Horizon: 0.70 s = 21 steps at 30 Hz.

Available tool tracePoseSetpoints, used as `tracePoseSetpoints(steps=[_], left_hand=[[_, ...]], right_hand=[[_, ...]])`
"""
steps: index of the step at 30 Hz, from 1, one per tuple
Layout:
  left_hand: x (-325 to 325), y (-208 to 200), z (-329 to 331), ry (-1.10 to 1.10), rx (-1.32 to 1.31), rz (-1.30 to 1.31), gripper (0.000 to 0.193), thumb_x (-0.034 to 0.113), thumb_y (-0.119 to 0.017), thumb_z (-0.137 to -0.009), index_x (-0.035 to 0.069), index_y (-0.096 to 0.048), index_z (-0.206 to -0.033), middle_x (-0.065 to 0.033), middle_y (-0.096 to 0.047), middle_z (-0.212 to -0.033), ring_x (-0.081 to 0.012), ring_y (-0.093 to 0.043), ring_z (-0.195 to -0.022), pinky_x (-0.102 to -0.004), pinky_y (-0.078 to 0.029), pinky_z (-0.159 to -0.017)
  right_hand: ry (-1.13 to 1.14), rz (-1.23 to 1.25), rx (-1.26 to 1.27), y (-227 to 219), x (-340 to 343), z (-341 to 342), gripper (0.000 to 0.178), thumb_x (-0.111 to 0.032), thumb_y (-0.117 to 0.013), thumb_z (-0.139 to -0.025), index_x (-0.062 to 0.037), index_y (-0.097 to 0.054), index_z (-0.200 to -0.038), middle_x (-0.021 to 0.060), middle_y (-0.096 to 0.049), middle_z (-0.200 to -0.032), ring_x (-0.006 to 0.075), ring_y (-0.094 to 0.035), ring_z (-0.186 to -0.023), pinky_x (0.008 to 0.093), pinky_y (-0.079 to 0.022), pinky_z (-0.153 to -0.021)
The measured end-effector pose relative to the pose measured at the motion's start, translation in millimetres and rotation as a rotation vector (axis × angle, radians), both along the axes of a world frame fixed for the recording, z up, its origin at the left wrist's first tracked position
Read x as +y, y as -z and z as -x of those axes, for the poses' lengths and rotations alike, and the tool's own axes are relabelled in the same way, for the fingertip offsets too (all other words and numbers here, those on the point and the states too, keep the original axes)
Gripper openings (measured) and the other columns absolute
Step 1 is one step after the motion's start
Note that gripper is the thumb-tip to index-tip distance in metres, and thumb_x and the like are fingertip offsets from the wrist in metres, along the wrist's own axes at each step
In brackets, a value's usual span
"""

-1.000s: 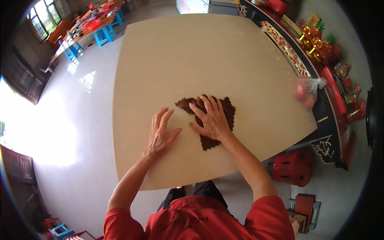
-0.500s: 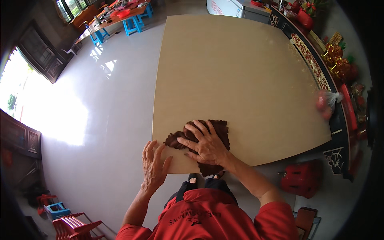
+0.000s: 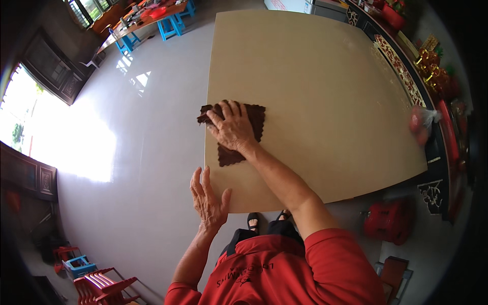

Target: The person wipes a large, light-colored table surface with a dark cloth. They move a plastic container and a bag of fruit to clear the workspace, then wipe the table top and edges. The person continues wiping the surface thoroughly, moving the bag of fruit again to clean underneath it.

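Note:
A dark brown cloth with scalloped edges (image 3: 257,122) lies on the pale tan tabletop (image 3: 310,86), near its left edge. My right hand (image 3: 231,127) is on top of the cloth, holding it against the board with fingers bent over its bunched part. One corner of the cloth sticks out past the table's left edge. Closer to me, my left hand (image 3: 207,201) hovers by the near left corner of the tabletop, fingers apart and holding nothing. Whether it touches the edge is hard to tell.
Along the right side runs a dark carved cabinet (image 3: 401,71) with a bag of red items (image 3: 419,124). A red stool-like object (image 3: 390,222) stands at the near right. Red chairs (image 3: 104,287) and a blue stool (image 3: 80,266) are at lower left; a cluttered table (image 3: 147,23) stands far left.
My right hand has slid the cloth away from me and leftward, from the near edge to the left edge. My left hand has shifted slightly right, staying empty.

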<state>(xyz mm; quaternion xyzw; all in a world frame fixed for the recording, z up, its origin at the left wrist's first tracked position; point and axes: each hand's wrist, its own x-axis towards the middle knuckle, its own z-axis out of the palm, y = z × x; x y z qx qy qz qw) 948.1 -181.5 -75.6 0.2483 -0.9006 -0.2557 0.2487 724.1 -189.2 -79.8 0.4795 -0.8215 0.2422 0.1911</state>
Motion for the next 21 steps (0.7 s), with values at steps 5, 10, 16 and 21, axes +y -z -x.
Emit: tracePoseSetpoints(steps=[5,10,16,21], left_hand=[[-5.1,10.6,-1.5,0.003,0.095,0.036,0.073,0.048,-0.046,-0.095,0.001,-0.026,-0.148,-0.0217,-0.025,-0.151,-0.0385,-0.025,-0.14,-0.0494,-0.022,-0.113],[-3.9,12.7,-2.3,0.008,0.174,-0.114,0.067,0.024,-0.052,-0.091,0.001,-0.025,-0.148,-0.0239,-0.024,-0.151,-0.0411,-0.028,-0.137,-0.0498,-0.027,-0.112],[-8.0,7.9,-8.5,0.038,0.03,-0.114,0.058,0.022,-0.055,-0.094,0.004,-0.032,-0.145,-0.0233,-0.026,-0.149,-0.0409,-0.027,-0.137,-0.0516,-0.025,-0.111],[10.1,-17.4,3.9,0.049,-0.042,-0.073,0.054,0.02,-0.058,-0.092,0.005,-0.039,-0.141,-0.0216,-0.021,-0.152,-0.04,-0.026,-0.138,-0.0528,-0.025,-0.111]], right_hand=[[-0.203,-0.147,-0.077,-12.9,26.5,-85.4,0.048,-0.041,-0.055,-0.089,-0.0163,-0.058,-0.13,0.0213,-0.043,-0.141,0.0396,-0.034,-0.134,0.0546,-0.023,-0.112],[-0.366,-0.062,-0.145,-14.4,105.6,-112.5,0.041,-0.039,-0.058,-0.088,-0.018,-0.063,-0.122,0.0152,-0.046,-0.138,0.0356,-0.038,-0.134,0.052,-0.027,-0.112],[-0.141,-0.09,-0.124,-20.9,202.8,-81.5,0.052,-0.036,-0.071,-0.081,-0.0274,-0.059,-0.131,0.0107,-0.046,-0.139,0.0315,-0.04,-0.133,0.0467,-0.03,-0.112],[0.123,-0.125,-0.105,-19.2,274.0,-35.4,0.052,-0.034,-0.068,-0.084,-0.0241,-0.057,-0.134,0.0114,-0.044,-0.141,0.0315,-0.038,-0.133,0.0488,-0.029,-0.111]])
